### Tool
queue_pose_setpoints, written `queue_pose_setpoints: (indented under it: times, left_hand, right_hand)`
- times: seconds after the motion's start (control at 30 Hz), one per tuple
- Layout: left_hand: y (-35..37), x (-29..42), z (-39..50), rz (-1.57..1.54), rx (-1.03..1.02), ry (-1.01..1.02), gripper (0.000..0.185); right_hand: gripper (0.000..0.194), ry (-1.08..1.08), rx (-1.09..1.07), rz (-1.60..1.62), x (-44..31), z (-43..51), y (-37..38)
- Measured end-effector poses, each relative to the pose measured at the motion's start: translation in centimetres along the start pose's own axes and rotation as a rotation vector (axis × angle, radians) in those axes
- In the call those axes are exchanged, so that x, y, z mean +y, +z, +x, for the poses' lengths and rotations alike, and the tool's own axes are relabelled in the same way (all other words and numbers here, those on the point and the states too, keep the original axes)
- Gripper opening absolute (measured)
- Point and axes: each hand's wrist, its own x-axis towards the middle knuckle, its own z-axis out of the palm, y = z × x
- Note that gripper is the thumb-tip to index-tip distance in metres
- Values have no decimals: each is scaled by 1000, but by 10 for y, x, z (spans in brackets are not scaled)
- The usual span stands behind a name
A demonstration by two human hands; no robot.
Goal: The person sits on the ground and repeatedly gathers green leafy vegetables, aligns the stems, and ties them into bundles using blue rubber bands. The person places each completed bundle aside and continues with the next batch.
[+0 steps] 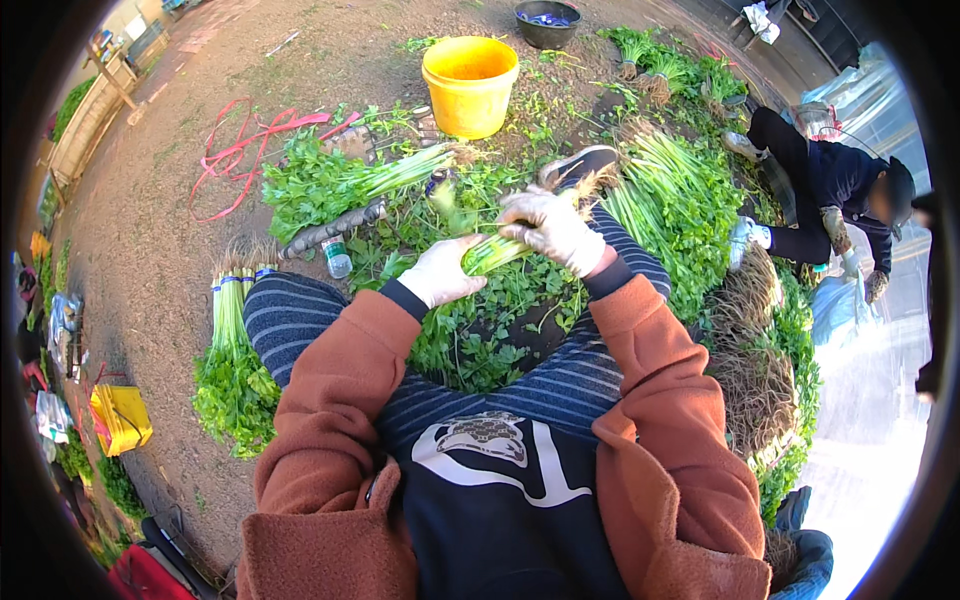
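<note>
My left hand [444,271], in a pale glove, grips a small bunch of green celery stalks [491,253] above my lap. Across the same stalks, nearer their brown root end, my right hand [553,231] is closed, also gloved. A blurred pale-green piece [447,206] is in the air just beyond my left hand. Cut celery leaves [480,352] cover the ground between my legs. To the right of my right hand lies a pile of loose celery [667,195]. Another celery bunch [352,180] lies ahead, left of my hands.
Banded celery bundles [232,315] lie by my left knee, near a plastic bottle [337,257]. Ahead are a yellow bucket [471,90], a dark basin [546,30] and pink strapping [238,159]. A rooty celery row [750,360] runs right, near a crouching person [832,180].
</note>
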Motion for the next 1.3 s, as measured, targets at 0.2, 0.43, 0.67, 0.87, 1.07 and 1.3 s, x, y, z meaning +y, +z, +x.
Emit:
queue_pose_setpoints:
  times: [0.2, 0.43, 0.67, 0.87, 1.07, 1.3]
  left_hand:
    - [4, -16, 1, -154, -16, 157, 60]
    - [-26, 6, -10, -487, -272, -35, 60]
    - [-13, -5, -2, -446, -189, -15, 48]
    - [-15, -3, -8, -611, -273, 34, 53]
    - [-17, 3, -9, -621, -310, 2, 54]
    - [-31, 11, -19, -602, -387, 30, 46]
  right_hand:
    - [16, 436, 246, 819, 19, -4, -12]
    - [16, 652, 761, 296, 92, -48, -84]
    - [33, -222, 225, -17, -40, -4, -33]
    - [11, 111, 151, 451, -34, -1, 7]
    - [9, 412, 311, 962, -17, -1, -4]
    - [10, 363, 843, 565, 33, -7, -58]
